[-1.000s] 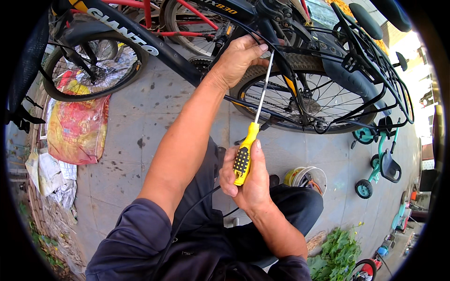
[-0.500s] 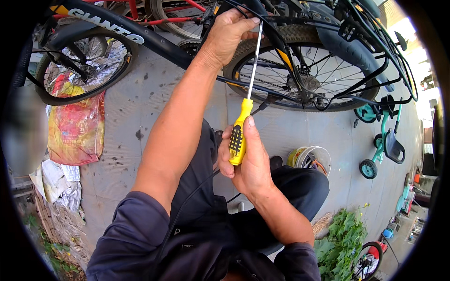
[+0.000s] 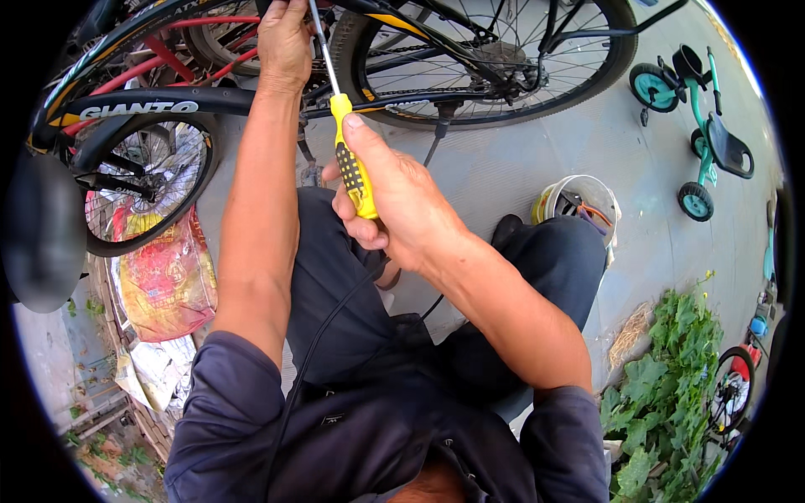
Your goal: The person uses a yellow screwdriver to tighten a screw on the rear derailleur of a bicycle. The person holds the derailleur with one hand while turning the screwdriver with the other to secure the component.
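Clasping the yellow screwdriver, right hand rolled further over than before; left hand grip unclear.

This looks like an outdoor yard, most likely beside a home, with a patch given over to bicycle repair. Daylight falls on grey paved ground, where a black bicycle with orange trim stands in front of a red tubular bicycle frame. A round white-and-yellow plastic bucket holds tools. The domestic signs are a teal child's tricycle with a black seat and a green broad-leaved plant growing low at the edge. Opposite lies a crumpled red-and-yellow printed sack.
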Available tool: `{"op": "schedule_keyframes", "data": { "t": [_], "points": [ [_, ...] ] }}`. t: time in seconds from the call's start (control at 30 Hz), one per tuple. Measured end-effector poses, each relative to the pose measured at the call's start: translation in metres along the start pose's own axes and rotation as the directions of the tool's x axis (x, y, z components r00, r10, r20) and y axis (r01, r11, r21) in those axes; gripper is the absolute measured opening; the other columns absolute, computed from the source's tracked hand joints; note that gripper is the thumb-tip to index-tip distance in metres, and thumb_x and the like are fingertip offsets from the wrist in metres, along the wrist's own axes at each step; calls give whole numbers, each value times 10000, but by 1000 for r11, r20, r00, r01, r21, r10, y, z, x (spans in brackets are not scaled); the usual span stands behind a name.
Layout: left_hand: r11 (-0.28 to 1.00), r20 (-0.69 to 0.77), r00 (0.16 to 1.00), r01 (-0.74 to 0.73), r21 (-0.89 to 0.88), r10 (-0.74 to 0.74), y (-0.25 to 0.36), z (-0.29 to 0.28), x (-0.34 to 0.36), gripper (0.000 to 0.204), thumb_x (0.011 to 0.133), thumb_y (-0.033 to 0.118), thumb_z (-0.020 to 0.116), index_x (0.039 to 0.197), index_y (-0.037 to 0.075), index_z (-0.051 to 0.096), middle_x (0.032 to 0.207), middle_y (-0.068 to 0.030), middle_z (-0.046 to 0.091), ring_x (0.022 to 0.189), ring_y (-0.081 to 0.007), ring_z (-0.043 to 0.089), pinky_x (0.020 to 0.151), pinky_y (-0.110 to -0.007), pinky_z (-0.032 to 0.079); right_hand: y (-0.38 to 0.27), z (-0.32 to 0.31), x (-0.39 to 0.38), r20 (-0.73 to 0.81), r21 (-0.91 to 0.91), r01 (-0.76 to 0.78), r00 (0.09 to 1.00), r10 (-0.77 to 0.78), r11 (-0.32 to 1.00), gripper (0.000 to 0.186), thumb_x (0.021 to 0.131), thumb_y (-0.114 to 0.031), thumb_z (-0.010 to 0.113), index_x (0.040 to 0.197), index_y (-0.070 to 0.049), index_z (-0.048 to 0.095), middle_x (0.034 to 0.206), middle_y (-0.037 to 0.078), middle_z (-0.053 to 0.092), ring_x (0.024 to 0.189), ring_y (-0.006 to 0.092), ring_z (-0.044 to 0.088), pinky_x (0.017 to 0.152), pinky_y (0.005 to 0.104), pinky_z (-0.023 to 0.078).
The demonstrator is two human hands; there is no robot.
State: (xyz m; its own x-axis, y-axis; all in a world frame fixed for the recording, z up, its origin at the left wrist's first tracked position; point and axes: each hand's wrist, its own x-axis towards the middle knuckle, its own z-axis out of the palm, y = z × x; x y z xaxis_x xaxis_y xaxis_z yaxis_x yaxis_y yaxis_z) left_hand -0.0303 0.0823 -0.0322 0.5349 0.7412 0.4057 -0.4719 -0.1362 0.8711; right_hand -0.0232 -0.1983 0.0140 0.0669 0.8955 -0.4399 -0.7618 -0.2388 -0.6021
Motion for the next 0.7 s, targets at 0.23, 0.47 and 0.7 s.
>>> {"op": "schedule_keyframes", "data": {
  "t": [0.23,0.47,0.7],
  "points": [
    [998,66,996,62,33,-64,9,10,8,137,952,194,458,937,82,535,859,-42,610,816,-143,599,566,-254,430,-13,-16,4,26,-31,93,995,-92,995,556,866,-538,507,895,17,504,596,71,494,376,78,385,315,194,263],
    [998,62,997,51,-21,-50,10,19,2,114,949,155,458,929,66,526,857,-58,606,794,-173,610,571,-279,436,-7,-17,6,0,-81,113,994,-113,990,552,862,-542,503,870,10,510,581,76,501,373,83,401,308,200,264],
    [998,74,996,58,-17,-57,13,16,0,141,945,183,472,952,57,536,821,-49,597,745,-152,596,605,-280,462,-5,-16,1,-1,-105,135,991,-136,985,558,871,-534,491,857,23,516,558,73,496,359,86,405,300,210,277]
  ]
}}
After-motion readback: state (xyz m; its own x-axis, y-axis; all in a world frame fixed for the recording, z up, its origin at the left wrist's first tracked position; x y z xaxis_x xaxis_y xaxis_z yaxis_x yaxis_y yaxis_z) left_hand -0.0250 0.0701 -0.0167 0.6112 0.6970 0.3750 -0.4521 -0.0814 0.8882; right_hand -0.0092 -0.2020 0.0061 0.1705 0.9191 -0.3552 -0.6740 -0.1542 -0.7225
